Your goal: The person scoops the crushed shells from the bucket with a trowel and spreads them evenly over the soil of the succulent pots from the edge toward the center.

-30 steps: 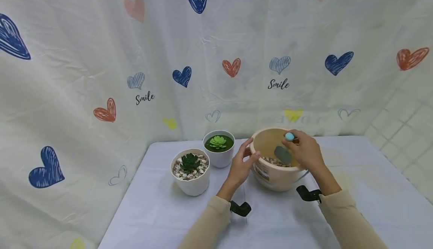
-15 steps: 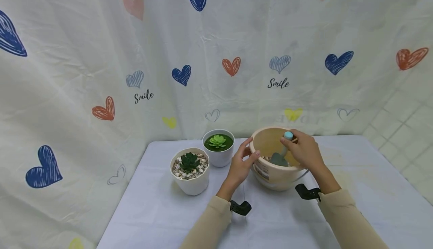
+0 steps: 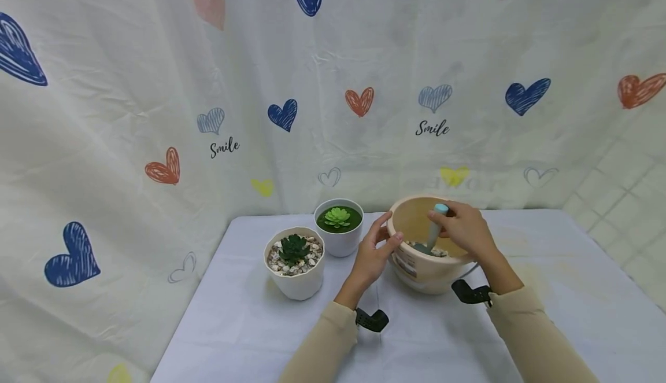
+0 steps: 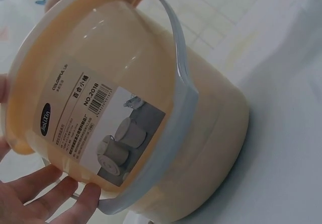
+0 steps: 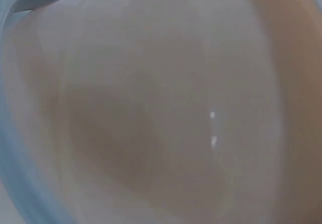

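Observation:
A cream plastic bucket (image 3: 429, 276) stands at the right of the table. My left hand (image 3: 370, 257) grips its left rim, with fingers against the outer wall below the rim in the left wrist view. My right hand (image 3: 468, 234) reaches over the right rim and holds a small trowel (image 3: 435, 229) by its grey handle with a light blue end. The trowel is nearly upright, its grey-green blade low among the pebbles (image 3: 441, 253) inside and partly hidden. The bucket wall (image 5: 151, 108) fills the right wrist view, which shows no hand.
Left of the bucket stand a white pot (image 3: 298, 284) with a dark green succulent in pebbles and a white pot (image 3: 340, 244) with a light green succulent. A grey carrying handle (image 4: 173, 133) hangs down the bucket's side. A heart-printed curtain (image 3: 312, 53) hangs behind the table.
The trowel has gone down into the bucket, from above the pebbles to in among them, its handle turning more upright. My left hand has stayed on the rim.

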Available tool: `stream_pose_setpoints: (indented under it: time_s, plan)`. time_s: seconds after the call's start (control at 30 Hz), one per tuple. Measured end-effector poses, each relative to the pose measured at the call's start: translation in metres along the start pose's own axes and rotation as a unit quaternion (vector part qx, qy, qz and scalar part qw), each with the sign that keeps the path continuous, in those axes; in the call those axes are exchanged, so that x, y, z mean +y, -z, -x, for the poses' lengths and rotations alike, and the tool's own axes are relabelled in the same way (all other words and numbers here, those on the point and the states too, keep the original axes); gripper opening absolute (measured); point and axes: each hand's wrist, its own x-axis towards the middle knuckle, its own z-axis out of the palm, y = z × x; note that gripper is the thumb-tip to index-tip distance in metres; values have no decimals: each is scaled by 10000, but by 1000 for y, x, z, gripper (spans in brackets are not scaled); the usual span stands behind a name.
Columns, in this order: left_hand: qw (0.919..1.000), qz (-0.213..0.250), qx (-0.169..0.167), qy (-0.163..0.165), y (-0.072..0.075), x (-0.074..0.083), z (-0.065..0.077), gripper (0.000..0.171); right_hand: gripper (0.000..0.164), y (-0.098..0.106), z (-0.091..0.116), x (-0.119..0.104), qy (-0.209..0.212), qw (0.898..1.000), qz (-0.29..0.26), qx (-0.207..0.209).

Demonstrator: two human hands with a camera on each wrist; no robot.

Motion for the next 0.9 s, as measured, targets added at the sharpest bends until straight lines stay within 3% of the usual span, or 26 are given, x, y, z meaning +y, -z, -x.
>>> stream_pose_setpoints:
  time_s: [0.23,0.5,0.9]
  plan:
    - [10000,27,-45,25,0,2,0,58,56,4,1,-1,-98,9992,-384,94]
    - [10000,23,-52,-37,0,0,0,61,55,4,0,2,-89,9943,-879,596]
    - [9999,78,-115,-75,1,-1,1,60,58,5,2,6,-216,9743,-1832,1291]
